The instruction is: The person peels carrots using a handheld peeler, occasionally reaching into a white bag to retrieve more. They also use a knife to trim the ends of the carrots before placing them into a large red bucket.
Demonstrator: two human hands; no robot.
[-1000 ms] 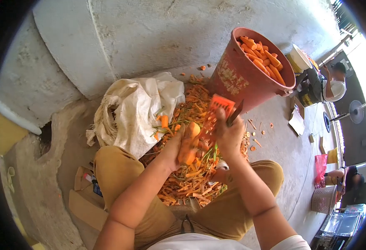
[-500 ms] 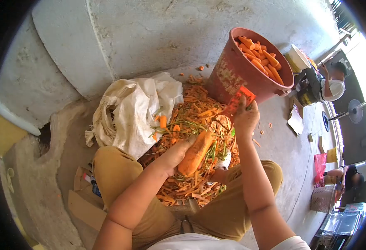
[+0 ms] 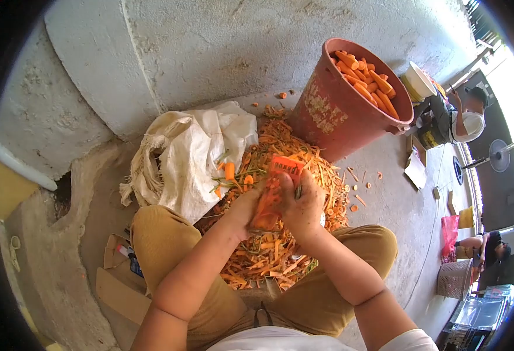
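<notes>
Between my knees, my left hand (image 3: 242,213) is wrapped round a thick carrot (image 3: 265,222), whose lower end shows below the fingers. My right hand (image 3: 302,206) grips a flat red peeler-like tool (image 3: 286,167) with dark lettering, which lies over the carrot and hides much of it. The tool's working edge is not distinguishable. Both hands are close together above a heap of carrot peelings (image 3: 271,260). Carrot pieces (image 3: 229,171) and green stalks lie at its left side.
A large red bucket (image 3: 333,111) full of carrots (image 3: 365,82) stands beyond the heap. A crumpled white sack (image 3: 190,152) lies to the left, near a cardboard box (image 3: 116,292). Two people (image 3: 470,123) work at the right, near a fan (image 3: 498,155) and a basket (image 3: 454,279).
My right hand has come down and left, bringing the red tool from beside the bucket onto the carrot. My left hand still grips the carrot, and the green stalks over the heap have shifted.
</notes>
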